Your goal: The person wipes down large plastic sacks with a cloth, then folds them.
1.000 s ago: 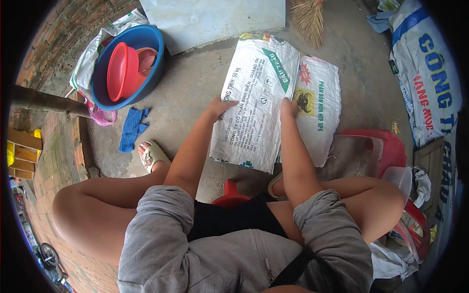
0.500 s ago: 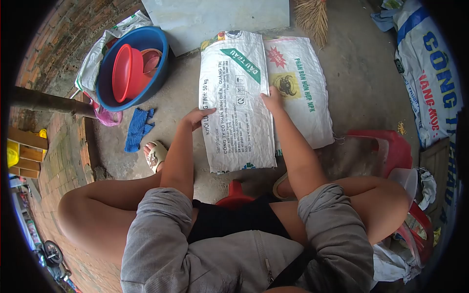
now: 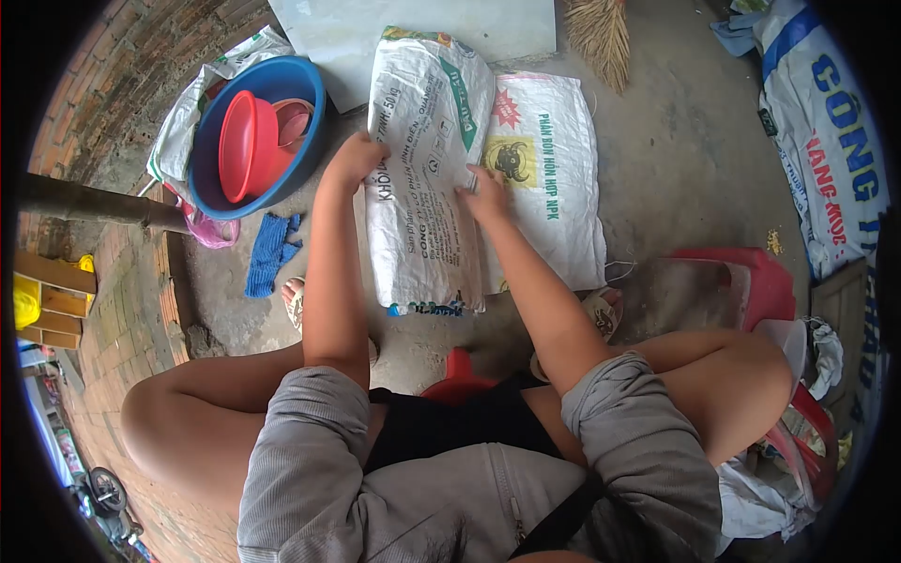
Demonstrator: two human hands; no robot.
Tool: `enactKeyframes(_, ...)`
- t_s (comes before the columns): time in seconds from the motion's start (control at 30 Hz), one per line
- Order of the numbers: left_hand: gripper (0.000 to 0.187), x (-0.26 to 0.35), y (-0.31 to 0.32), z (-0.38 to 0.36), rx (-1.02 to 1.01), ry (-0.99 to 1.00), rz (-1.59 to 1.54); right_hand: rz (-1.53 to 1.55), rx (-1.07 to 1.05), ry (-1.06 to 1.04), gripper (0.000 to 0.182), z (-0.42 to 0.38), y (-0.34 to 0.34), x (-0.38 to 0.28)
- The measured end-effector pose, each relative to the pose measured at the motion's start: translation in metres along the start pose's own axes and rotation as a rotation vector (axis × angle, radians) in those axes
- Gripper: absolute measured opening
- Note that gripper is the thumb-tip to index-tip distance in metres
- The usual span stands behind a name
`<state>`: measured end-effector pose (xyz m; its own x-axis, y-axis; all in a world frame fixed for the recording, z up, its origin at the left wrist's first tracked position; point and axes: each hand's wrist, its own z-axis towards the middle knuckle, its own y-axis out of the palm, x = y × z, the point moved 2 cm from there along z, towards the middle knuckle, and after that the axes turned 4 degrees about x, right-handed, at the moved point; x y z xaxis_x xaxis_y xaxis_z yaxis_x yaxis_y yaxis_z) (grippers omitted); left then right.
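A white woven fertilizer sack [image 3: 422, 225] with dark print and a green band is between my hands, its far end bulging upward. My left hand [image 3: 359, 159] grips its left edge, fingers bent over the fabric. My right hand [image 3: 485, 195] pinches the right edge, thumb and index finger on the rim. Under and to the right of it lies a white sack panel [image 3: 554, 188] with a bull's head and green lettering, flat on the concrete. My right wrist passes over the seam between the two.
To the left stands a blue basin [image 3: 314, 103] holding red plastic bowls [image 3: 246, 145]. A blue cloth [image 3: 272, 253] lies near my left foot. A straw broom [image 3: 601, 42] and a grey board [image 3: 413, 19] are at the back. On the right are a red plastic chair [image 3: 765, 281] and a large printed sack [image 3: 826, 141].
Both hands have moved left, the left one also farther away from me. The held sack has shifted left and bulged up, and the bull's-head panel has slid left too.
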<state>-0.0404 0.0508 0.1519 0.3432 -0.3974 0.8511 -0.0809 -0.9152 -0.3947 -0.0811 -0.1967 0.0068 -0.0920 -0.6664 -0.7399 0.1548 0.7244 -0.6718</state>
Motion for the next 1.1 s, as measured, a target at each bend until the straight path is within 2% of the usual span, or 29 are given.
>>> enactKeyframes(0.07, 0.04, 0.048, 0.015, -0.024, -0.028, 0.019, 0.048, 0.108, -0.176, -0.007, 0.066, 0.012, 0.001, -0.001)
enactKeyframes(0.1, 0.045, 0.07, 0.028, -0.038, -0.059, 0.038, 0.097, 0.194, -0.262, -0.017, 0.056, 0.019, 0.005, 0.009)
enactKeyframes(0.13, 0.05, 0.088, 0.041, -0.05, -0.04, 0.091, 0.147, 0.194, -0.262, -0.019, 0.056, 0.025, -0.009, 0.006)
enactKeyframes(0.2, 0.067, 0.105, 0.073, -0.06, -0.034, 0.205, 0.326, 0.572, -0.73, 0.56, 0.05, 0.028, -0.052, -0.009)
enactKeyframes(0.27, 0.079, 0.116, 0.108, -0.072, -0.035, 0.28, 0.426, 0.712, -0.789, 0.682, 0.065, 0.034, -0.093, -0.011)
enactKeyframes(0.3, 0.082, 0.13, 0.12, -0.087, -0.109, 0.213, 0.375, 0.844, -0.776, 0.682, 0.074, 0.045, -0.105, 0.005)
enactKeyframes(0.37, 0.094, 0.111, 0.166, -0.073, -0.014, 0.368, 0.378, 1.014, -0.699, 0.618, 0.086, 0.062, -0.143, 0.025)
enactKeyframes(0.4, 0.095, 0.116, 0.181, -0.078, -0.044, 0.406, 0.391, 1.051, -0.637, 0.557, 0.089, 0.065, -0.172, 0.018)
enactKeyframes(0.43, 0.094, 0.115, 0.199, -0.076, -0.137, 0.43, 0.337, 1.011, -0.481, 0.455, 0.095, 0.065, -0.195, 0.009)
enactKeyframes(0.47, 0.093, 0.109, 0.218, -0.074, -0.23, 0.453, 0.285, 1.057, -0.47, 0.463, 0.094, 0.073, -0.212, 0.019)
enactKeyframes(0.53, 0.089, 0.093, 0.252, -0.069, -0.491, 0.402, 0.278, 0.879, -0.528, 0.449, 0.086, 0.082, -0.233, 0.034)
enactKeyframes(0.57, 0.085, 0.074, 0.274, -0.065, -0.509, 0.486, 0.405, 0.772, -0.381, 0.5, 0.084, 0.09, -0.238, 0.056)
enactKeyframes(0.6, 0.082, 0.061, 0.283, -0.068, -0.483, 0.608, 0.673, 0.776, -0.375, 0.503, 0.084, 0.087, -0.238, 0.06)
enactKeyframes(0.67, 0.067, -0.005, 0.32, -0.063, -0.34, 0.867, 0.599, 0.069, -0.098, 0.518, 0.087, 0.081, -0.25, 0.074)
enactKeyframes(0.7, 0.067, -0.013, 0.32, -0.055, -0.345, 0.871, 0.597, 0.028, -0.152, 0.506, 0.095, 0.092, -0.233, 0.123)
enactKeyframes(0.73, 0.056, -0.023, 0.313, -0.042, -0.5, 0.538, 0.25, 0.119, -0.319, 0.558, 0.092, 0.084, -0.227, 0.128)
enactKeyframes(0.77, 0.045, -0.033, 0.306, -0.035, -0.63, 0.191, -0.092, 0.069, -0.202, 0.489, 0.087, 0.079, -0.205, 0.159)
enactKeyframes(0.8, 0.026, -0.02, 0.281, -0.04, -0.332, 0.133, -0.182, 0.021, -0.087, 0.42, 0.083, 0.073, -0.178, 0.196)
enactKeyframes(0.83, 0.024, -0.027, 0.266, -0.032, -0.165, 0.116, -0.382, 0.024, -0.087, 0.426, 0.083, 0.067, -0.164, 0.214)
enactKeyframes(0.87, 0.025, -0.029, 0.245, -0.021, 0.295, 0.358, -0.009, 0.015, 0.018, 0.439, 0.078, 0.062, -0.157, 0.224)
enactKeyframes(0.9, 0.032, -0.034, 0.233, -0.019, 0.573, 0.398, 0.348, 0.006, 0.124, 0.451, 0.073, 0.058, -0.152, 0.233)
enactKeyframes(0.93, 0.032, -0.043, 0.228, -0.012, 0.571, 0.399, 0.354, 0.01, 0.124, 0.455, 0.073, 0.053, -0.155, 0.22)
enactKeyframes(1.0, 0.043, -0.07, 0.226, 0.009, 0.469, 0.085, 0.097, 0.425, -0.057, 0.664, 0.065, 0.042, -0.17, 0.174)
enactKeyframes(1.03, 0.056, -0.048, 0.214, -0.002, 0.073, -0.214, -0.321, 0.427, -0.056, 0.662, 0.065, 0.042, -0.175, 0.166)
enactKeyframes(1.07, 0.056, -0.053, 0.212, 0.003, 0.074, -0.209, -0.322, 0.523, -0.152, 0.734, 0.061, 0.042, -0.176, 0.161)
enactKeyframes(1.1, 0.056, -0.06, 0.213, 0.009, -0.035, -0.233, -0.509, 0.618, -0.249, 0.805, 0.058, 0.042, -0.176, 0.154)
